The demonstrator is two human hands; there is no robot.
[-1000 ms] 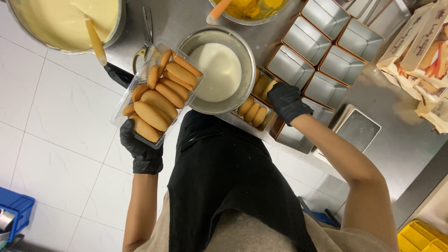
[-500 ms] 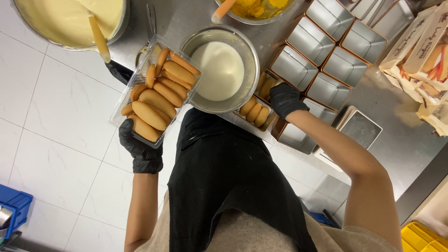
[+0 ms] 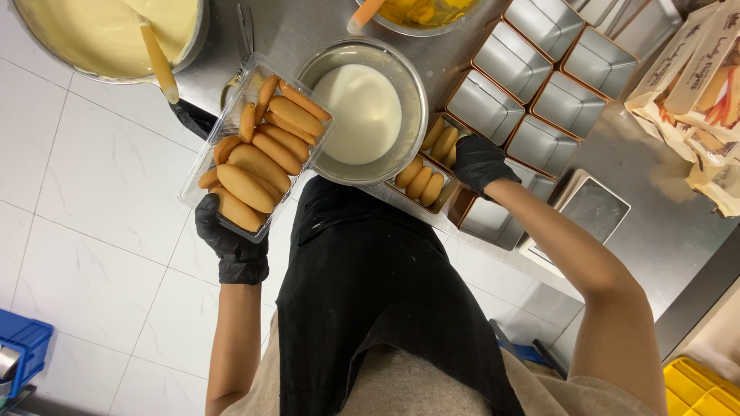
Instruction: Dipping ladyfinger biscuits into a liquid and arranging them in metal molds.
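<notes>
Head view, looking straight down past a black apron (image 3: 370, 285) to a steel bench (image 3: 655, 223) and white floor tiles (image 3: 85, 231). Left hand (image 3: 231, 243), black-gloved, is closed under the near end of one clear plastic tray (image 3: 212, 158), held up off the bench over its front edge; the tray holds ladyfinger biscuits (image 3: 266, 158), roughly ten, stacked in two layers, so an exact count is not possible. Right hand (image 3: 478, 162), also black-gloved, rests fingers-down on a small rectangular tin (image 3: 428, 166) at the front edge of the bench; whether it pinches a biscuit I cannot tell. That tin shows two rows of biscuits, about six visible. Just left of it, touching the bench edge, one round steel bowl of white liquid (image 3: 362, 112). Behind the right hand, empty tins (image 3: 539, 85) with copper-coloured outsides stand packed side by side, at least seven in view. At the far left corner one large bowl of pale yellow cream (image 3: 100, 35) with one spatula (image 3: 158, 65) standing in it. At the far edge, one bowl of orange-yellow pieces (image 3: 420, 11). Biscuit packages (image 3: 701, 85) lie at the right end. One blue crate (image 3: 23, 343) sits on the floor at left, one yellow crate (image 3: 697, 385) at lower right.
</notes>
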